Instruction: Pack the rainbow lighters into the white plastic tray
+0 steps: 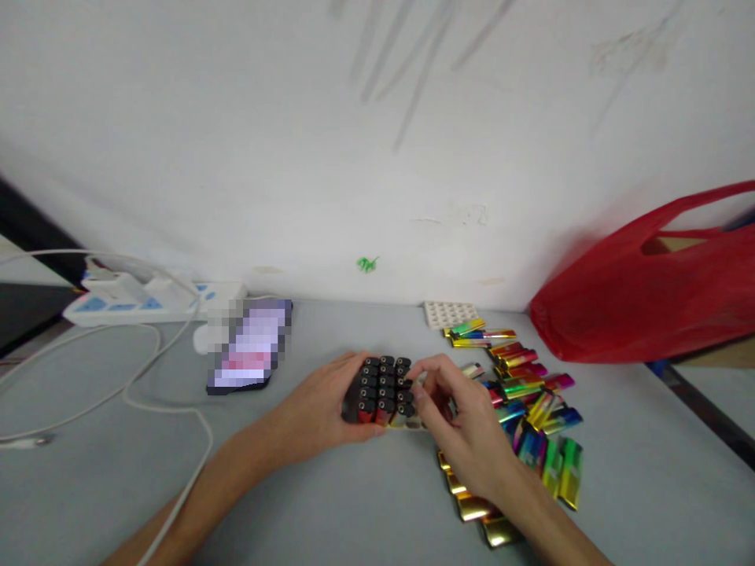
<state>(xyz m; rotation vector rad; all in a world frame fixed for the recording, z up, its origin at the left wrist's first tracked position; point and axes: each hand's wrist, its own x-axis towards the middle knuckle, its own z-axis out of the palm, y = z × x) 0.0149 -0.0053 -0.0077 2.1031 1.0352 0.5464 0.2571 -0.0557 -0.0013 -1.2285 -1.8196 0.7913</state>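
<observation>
Several lighters [385, 383] with black tops stand upright in close rows, in a holder whose pale edge [413, 423] shows at the lower right. My left hand [327, 401] is closed around the left side of this group, thumb at the front and fingers behind. At the group's right side, my right hand [457, 409] pinches at a black-topped lighter [406, 385] in the right-hand row; its fingertips partly hide what they grip. Loose shiny lighters in many colours [524, 385] lie right of my right hand, and gold ones [472, 507] lie below it.
A white plate with holes [451, 314] lies by the wall. A red bag [654, 291] stands at the right. On the left are a phone [251, 346], a white power strip [159, 303] and a white cable [141, 405] looping over the grey table [307, 503].
</observation>
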